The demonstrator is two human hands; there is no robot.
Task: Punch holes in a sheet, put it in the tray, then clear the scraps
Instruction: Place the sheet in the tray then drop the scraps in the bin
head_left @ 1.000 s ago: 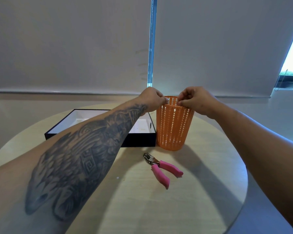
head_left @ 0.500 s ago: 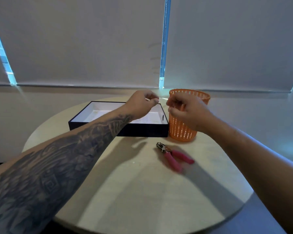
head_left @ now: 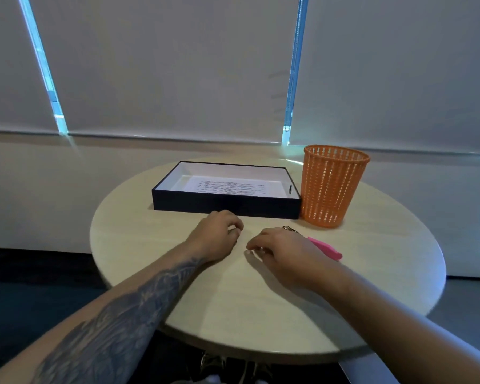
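Observation:
A printed sheet [head_left: 230,186] lies flat inside the dark blue tray [head_left: 225,202] at the back of the round table. An orange mesh bin [head_left: 331,187] stands upright against the tray's right end. The pink-handled hole punch [head_left: 326,249] lies on the table in front of the bin, partly hidden behind my right hand [head_left: 281,250]. My left hand [head_left: 218,235] rests on the table just in front of the tray, fingers curled and pinched together. My right hand lies beside it with fingertips down on the tabletop. Whether either pinches a scrap is too small to tell.
The round pale wooden table [head_left: 261,300] ends close to me and drops to dark floor on the left. A wall with drawn grey blinds [head_left: 164,65] stands behind the table.
Both hands have come down from the orange bin's rim to the tabletop in front of the tray. The camera has pulled back and tilted, showing more of the table.

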